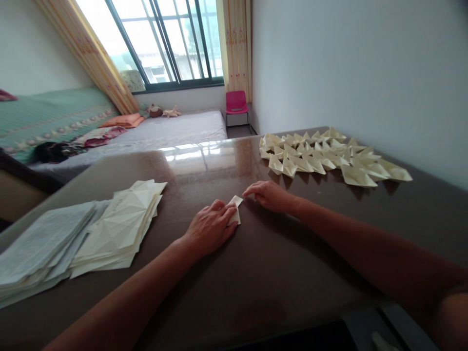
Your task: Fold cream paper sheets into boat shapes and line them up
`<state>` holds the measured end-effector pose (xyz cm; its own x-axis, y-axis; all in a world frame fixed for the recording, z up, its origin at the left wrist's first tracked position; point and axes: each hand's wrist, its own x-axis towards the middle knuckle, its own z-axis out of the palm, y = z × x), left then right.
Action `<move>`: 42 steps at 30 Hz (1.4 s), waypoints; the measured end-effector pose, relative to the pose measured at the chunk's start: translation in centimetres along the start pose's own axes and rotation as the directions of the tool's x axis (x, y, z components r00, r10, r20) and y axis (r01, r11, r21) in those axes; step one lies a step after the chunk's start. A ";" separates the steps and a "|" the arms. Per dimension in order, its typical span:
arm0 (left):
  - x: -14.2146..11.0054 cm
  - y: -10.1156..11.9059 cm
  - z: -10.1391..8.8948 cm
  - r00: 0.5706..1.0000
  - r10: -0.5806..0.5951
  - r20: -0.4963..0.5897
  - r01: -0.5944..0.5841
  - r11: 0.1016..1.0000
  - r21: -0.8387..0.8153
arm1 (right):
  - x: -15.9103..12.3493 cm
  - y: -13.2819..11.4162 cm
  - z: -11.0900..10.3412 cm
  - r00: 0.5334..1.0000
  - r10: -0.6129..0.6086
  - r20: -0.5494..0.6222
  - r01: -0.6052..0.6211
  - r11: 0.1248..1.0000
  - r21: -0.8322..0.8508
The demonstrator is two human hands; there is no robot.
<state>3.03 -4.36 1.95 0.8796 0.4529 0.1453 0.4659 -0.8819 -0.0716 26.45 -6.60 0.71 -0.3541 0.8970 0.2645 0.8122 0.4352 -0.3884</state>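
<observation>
A small piece of folded cream paper (236, 201) lies on the dark brown table in front of me. My left hand (212, 223) is closed over it, fingers bent and pressing it down; they cover much of its left side. Just right of the paper's upper corner is my right hand (268, 195). Its index finger reaches out to the left, close to that corner, and the other fingers curl loosely. I see nothing held in it; whether the fingertip touches the paper I cannot tell.
On the left are a stack of creased cream sheets (122, 219) and a pile of greyish papers (47, 239). Several rows of folded paper pieces (310, 158) stand at the back right, near the wall. Beyond the table (234, 292) are a bed (190, 126) and a pink chair (236, 102).
</observation>
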 end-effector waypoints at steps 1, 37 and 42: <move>0.0 0.0 0.0 1.000 0.008 -0.003 -0.008 1.000 0.006 | -0.1 0.0 0.1 0.999 0.014 -0.046 -0.015 1.000 -0.007; 0.0 -2.6 0.4 0.952 -0.302 0.057 0.256 0.677 -0.690 | 0.8 0.7 0.1 0.984 -0.037 0.177 -0.048 0.890 0.453; 0.2 -2.4 0.2 0.948 -0.309 0.083 0.252 0.561 -0.789 | 0.8 0.9 0.5 0.987 -0.016 0.161 -0.072 0.847 0.527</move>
<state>2.11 -2.12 1.95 0.6977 0.7122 0.0775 0.4074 -0.4834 0.7748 26.62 -5.47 0.11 -0.4373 0.8905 0.1254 0.4688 0.3447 -0.8133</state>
